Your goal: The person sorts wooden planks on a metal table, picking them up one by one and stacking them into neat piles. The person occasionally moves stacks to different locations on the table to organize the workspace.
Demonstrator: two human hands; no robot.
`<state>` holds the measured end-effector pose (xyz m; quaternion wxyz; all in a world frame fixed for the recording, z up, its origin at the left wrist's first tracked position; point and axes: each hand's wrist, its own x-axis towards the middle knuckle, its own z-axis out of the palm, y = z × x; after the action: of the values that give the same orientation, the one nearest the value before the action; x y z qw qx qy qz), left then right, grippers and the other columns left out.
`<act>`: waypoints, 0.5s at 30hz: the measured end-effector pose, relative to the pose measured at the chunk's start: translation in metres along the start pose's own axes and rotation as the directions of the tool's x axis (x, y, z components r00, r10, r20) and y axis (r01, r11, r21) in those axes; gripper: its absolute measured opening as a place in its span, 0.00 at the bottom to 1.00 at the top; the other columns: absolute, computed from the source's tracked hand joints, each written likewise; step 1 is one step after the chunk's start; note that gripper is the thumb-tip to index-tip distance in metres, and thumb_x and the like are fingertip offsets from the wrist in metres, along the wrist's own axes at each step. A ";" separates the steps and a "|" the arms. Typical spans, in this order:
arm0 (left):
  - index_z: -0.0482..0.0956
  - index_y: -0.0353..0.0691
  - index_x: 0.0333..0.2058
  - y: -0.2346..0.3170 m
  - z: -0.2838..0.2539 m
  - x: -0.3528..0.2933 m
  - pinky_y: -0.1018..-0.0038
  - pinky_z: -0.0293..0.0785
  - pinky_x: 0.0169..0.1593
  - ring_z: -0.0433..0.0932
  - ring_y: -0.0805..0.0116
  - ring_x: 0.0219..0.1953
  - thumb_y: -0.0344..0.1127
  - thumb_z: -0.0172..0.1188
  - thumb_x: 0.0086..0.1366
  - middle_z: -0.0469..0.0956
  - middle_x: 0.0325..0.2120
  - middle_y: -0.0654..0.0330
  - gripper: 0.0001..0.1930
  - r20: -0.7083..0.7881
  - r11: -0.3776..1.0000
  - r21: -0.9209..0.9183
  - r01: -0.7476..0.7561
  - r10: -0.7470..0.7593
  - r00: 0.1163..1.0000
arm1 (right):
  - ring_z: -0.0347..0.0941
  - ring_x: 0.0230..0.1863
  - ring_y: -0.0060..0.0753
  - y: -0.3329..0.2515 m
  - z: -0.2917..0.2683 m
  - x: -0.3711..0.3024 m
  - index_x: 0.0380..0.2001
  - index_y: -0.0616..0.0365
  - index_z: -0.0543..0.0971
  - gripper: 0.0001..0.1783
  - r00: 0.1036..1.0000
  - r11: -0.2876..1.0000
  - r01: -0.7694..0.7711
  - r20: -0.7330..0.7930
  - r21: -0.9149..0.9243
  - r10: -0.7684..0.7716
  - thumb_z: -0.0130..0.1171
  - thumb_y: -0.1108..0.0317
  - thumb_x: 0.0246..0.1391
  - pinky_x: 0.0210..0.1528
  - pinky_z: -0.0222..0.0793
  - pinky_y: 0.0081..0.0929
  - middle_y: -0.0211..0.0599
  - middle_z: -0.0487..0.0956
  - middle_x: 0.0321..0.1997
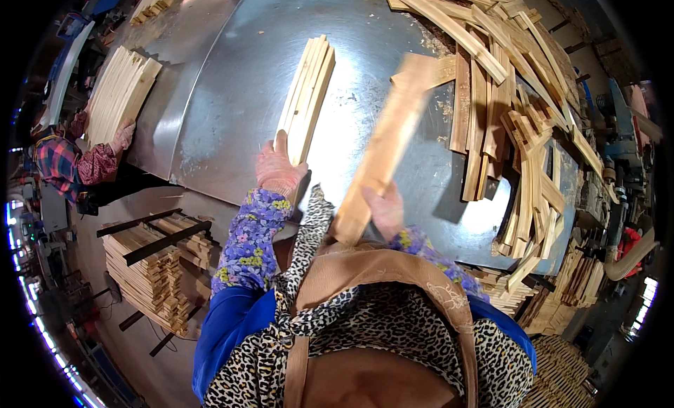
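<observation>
On the metal table, a neat bundle of pale wooden strips (307, 92) lies lengthwise ahead of me. My left hand (279, 168), in a light glove, grips its near end, one finger along the left side and the thumb by the end. My right hand (385, 208) is closed around the right edge of a wider wooden board (386, 141). That board is tilted, its far end blurred by motion and its near end close to my apron. The fingers under the board are hidden.
A messy heap of wooden strips (484, 92) covers the table's right side. At left, a person in a plaid top (60, 162) handles another wood stack (121, 92). Stacked strips (151, 275) stand on a dark metal rack below left. The table's metal top (225, 113) has scattered shavings.
</observation>
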<state>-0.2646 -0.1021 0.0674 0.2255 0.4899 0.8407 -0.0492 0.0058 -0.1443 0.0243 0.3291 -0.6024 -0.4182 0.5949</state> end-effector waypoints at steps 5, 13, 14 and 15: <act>0.50 0.44 0.81 -0.031 0.027 0.019 0.51 0.69 0.73 0.67 0.36 0.71 0.58 0.76 0.56 0.63 0.72 0.36 0.62 -0.136 0.923 -0.349 -0.160 0.119 0.983 | 0.85 0.50 0.51 -0.022 0.099 0.067 0.72 0.72 0.62 0.45 0.883 0.840 -0.188 0.286 -0.510 0.371 0.65 0.49 0.65 0.55 0.81 0.45 0.64 0.84 0.50; 0.53 0.45 0.79 -0.021 -0.022 0.013 0.52 0.70 0.72 0.71 0.43 0.70 0.51 0.77 0.56 0.67 0.71 0.42 0.58 -0.091 0.993 -0.047 0.111 -0.115 0.989 | 0.78 0.65 0.61 -0.021 0.086 0.082 0.74 0.53 0.71 0.44 0.733 0.617 0.504 0.677 -0.604 0.064 0.59 0.38 0.62 0.71 0.71 0.50 0.59 0.81 0.65; 0.54 0.44 0.79 -0.024 -0.040 0.014 0.51 0.70 0.72 0.70 0.41 0.70 0.51 0.77 0.56 0.68 0.70 0.41 0.57 -0.009 0.989 -0.052 0.140 -0.140 0.990 | 0.76 0.68 0.61 -0.034 0.054 0.109 0.75 0.53 0.71 0.43 0.806 0.634 0.412 0.586 -0.655 0.082 0.58 0.39 0.65 0.73 0.69 0.49 0.58 0.79 0.68; 0.55 0.44 0.78 -0.044 -0.036 0.019 0.49 0.71 0.72 0.71 0.40 0.70 0.50 0.78 0.56 0.68 0.69 0.41 0.57 -0.081 0.992 -0.048 0.114 -0.118 0.990 | 0.76 0.68 0.60 -0.015 0.018 0.152 0.73 0.55 0.73 0.40 0.896 0.566 0.411 0.431 -0.715 -0.107 0.58 0.41 0.67 0.73 0.69 0.50 0.58 0.79 0.68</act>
<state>-0.3221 -0.0985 0.0856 0.1971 0.4368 0.8774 -0.0236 -0.0223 -0.0031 -0.0307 0.0367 -0.5031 -0.7722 0.3863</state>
